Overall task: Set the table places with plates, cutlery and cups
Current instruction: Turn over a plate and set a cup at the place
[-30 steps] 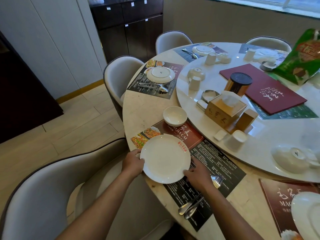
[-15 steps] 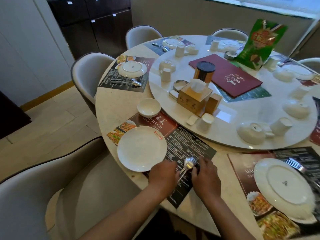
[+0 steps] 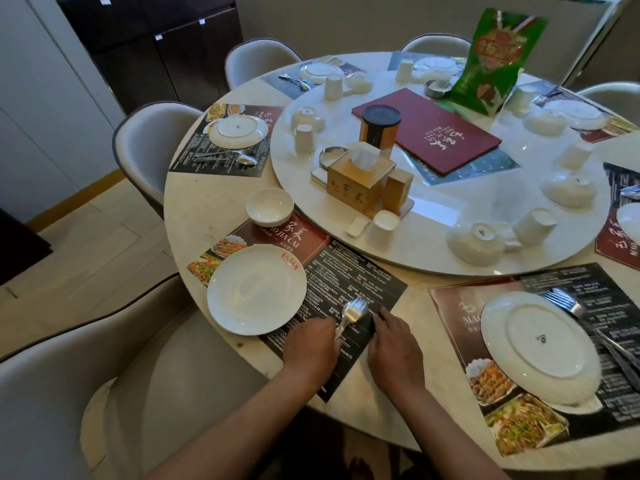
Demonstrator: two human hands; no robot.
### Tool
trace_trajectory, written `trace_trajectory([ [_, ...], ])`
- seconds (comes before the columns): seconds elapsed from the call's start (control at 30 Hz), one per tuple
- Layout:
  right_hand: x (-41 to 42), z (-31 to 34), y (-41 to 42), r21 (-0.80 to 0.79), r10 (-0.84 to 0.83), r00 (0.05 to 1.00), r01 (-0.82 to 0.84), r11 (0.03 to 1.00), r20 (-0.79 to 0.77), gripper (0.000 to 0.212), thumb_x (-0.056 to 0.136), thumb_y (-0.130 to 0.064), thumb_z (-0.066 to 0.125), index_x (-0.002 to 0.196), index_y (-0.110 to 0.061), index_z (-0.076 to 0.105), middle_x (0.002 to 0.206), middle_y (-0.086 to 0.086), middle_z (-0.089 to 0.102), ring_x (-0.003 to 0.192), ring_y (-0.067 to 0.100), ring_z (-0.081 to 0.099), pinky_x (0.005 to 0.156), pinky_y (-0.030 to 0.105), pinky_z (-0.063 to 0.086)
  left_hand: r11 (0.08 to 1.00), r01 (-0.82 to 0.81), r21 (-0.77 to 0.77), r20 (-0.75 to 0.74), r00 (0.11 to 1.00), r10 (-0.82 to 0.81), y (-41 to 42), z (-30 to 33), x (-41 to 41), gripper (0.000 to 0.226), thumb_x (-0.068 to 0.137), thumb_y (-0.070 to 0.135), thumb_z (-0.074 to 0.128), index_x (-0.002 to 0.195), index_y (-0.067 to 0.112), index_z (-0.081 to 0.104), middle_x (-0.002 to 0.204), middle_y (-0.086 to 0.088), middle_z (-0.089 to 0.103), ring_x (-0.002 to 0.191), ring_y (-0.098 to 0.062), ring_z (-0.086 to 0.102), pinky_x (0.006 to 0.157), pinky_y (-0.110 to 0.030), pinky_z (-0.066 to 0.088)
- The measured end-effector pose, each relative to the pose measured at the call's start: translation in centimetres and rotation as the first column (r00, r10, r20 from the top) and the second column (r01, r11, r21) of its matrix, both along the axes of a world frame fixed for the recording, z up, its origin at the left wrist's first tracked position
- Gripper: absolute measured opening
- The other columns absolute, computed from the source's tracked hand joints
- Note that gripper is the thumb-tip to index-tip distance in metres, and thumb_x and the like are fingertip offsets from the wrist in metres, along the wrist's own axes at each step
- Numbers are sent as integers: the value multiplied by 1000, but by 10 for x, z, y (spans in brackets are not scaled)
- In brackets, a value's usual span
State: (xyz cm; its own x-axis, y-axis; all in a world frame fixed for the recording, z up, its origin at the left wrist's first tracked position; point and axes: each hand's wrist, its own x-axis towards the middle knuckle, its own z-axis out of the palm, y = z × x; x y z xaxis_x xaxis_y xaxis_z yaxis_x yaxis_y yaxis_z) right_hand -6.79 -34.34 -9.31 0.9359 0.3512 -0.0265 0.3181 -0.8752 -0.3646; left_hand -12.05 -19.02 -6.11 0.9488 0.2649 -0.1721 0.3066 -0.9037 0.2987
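Observation:
A white plate (image 3: pixel 257 289) with red lettering lies upright on the left part of the dark menu placemat (image 3: pixel 360 271) in front of me. Just right of it my left hand (image 3: pixel 311 344) is shut on the handles of a fork and spoon (image 3: pixel 352 311), whose heads point away from me above the mat. My right hand (image 3: pixel 394 348) rests flat on the mat beside the cutlery, fingers loosely spread, holding nothing that I can see. A small white bowl (image 3: pixel 270 206) stands at the mat's far left corner. A white cup (image 3: pixel 382 229) sits upside down on the turntable edge.
The round turntable (image 3: pixel 433 251) carries a tissue box (image 3: pixel 360 178), a dark-lidded tin (image 3: pixel 379 128), a red menu folder (image 3: pixel 429 129), a green bag (image 3: pixel 498 60) and several overturned bowls and cups. To the right, an overturned plate (image 3: pixel 540 344) with cutlery (image 3: pixel 568 304). Chairs ring the table.
Both hands left the plate, which now lies on the mat. They moved right to the cutlery; my left hand lifted the fork and spoon. My view swung right.

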Motion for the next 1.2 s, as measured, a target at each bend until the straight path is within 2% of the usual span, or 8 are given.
trace_trajectory([
  [0.2,4,8,0,63,-14,997,19,998,-81,42,100,-20,46,139,-13,55,145,5,52,132,19,46,103,34,47,996,-71,-55,24,997,73,5,-1,1,20,96,24,50,79,17,59,76,-2,61,70,-22,57,56,-34,35],
  [0.37,4,24,17,217,-68,994,86,972,-89,13,95,-21,57,106,-24,63,96,-4,65,77,6,59,62,25,51,956,-228,-184,149,955,257,17,11,-7,14,100,26,51,91,23,61,84,5,61,73,-12,55,60,-31,40],
  [0.43,3,28,34,269,-62,984,106,957,-166,11,95,-25,61,106,-26,64,85,-5,68,66,5,61,56,26,54,933,-283,-222,188,927,326,31,14,-13,14,102,26,50,107,25,64,96,4,64,80,-11,54,65,-28,40],
  [0.67,-1,31,110,302,-26,876,194,933,-482,46,93,-33,67,134,-15,58,121,0,66,116,20,61,94,33,49,863,-430,-265,187,855,484,118,11,-51,30,101,32,54,129,32,66,110,0,71,93,-18,64,77,-30,52],
  [0.8,-1,25,134,352,-28,818,278,894,-574,48,89,-21,72,134,-18,59,119,2,70,105,21,68,93,47,56,852,-466,-239,132,853,504,161,3,-65,32,99,34,59,130,33,68,108,-1,72,92,-19,64,77,-31,53],
  [0.93,0,19,143,365,-51,793,335,869,-608,51,86,-13,74,133,-20,58,111,2,71,97,22,70,87,49,59,871,-444,-209,125,871,474,182,-1,-69,32,100,32,59,131,30,67,124,1,69,107,-17,64,89,-36,56],
  [1.07,-4,20,141,387,-53,773,374,843,-632,46,89,-9,71,131,-23,60,86,2,74,79,21,72,75,48,61,891,-407,-200,120,892,435,194,-5,-69,30,100,34,58,128,34,69,122,3,69,106,-16,64,85,-34,56],
  [1.2,-4,23,142,391,-58,771,384,836,-634,49,90,-8,69,135,-25,57,83,2,73,79,21,71,76,47,61,909,-379,-172,100,912,399,204,-6,-63,30,102,38,56,129,35,68,118,3,68,102,-16,63,83,-33,56],
])
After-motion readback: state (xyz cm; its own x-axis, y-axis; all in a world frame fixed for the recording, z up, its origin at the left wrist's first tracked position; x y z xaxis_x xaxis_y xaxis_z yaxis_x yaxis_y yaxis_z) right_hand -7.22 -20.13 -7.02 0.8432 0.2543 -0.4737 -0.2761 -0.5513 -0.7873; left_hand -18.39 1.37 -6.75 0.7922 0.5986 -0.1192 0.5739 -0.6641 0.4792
